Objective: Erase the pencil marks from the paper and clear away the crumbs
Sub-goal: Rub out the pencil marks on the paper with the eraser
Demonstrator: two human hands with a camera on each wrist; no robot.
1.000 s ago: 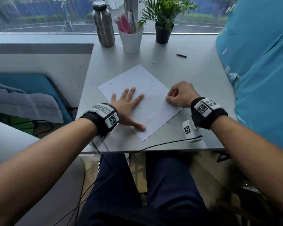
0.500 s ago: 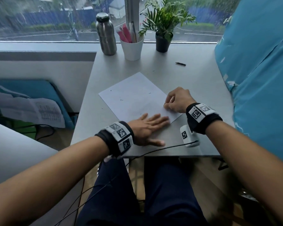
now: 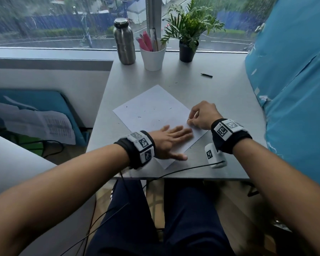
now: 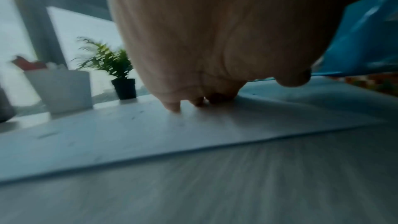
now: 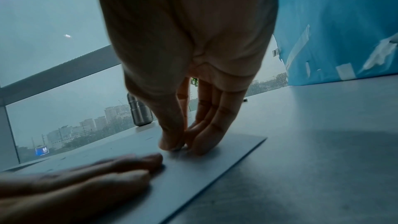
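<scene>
White paper (image 3: 151, 109) lies at an angle on the grey counter (image 3: 229, 100), near its front edge, and no pencil marks can be made out on it in the head view, so the erasing looks largely done, though faint marks might not show. Dark crumbs (image 3: 139, 117) are scattered across the sheet, with a few on the counter beyond it, so the clearing seems barely begun or only partly done.

The left hand (image 3: 169, 142) lies flat on the sheet's near corner, fingers straight, its grip released. The right hand (image 3: 201, 116) rests at the sheet's right edge with its fingers bunched together. The head view hides what they do; the right wrist view shows the right fingertips (image 5: 172, 144) pressed together against the paper, possibly pinching something small and dark, perhaps an eraser or a crumb, but that cannot be told for sure. That view also shows the left fingers just beside them. The left wrist view is blurred, showing only the paper's edge, a plant (image 4: 109, 60) and a white cup (image 4: 62, 88).
</scene>
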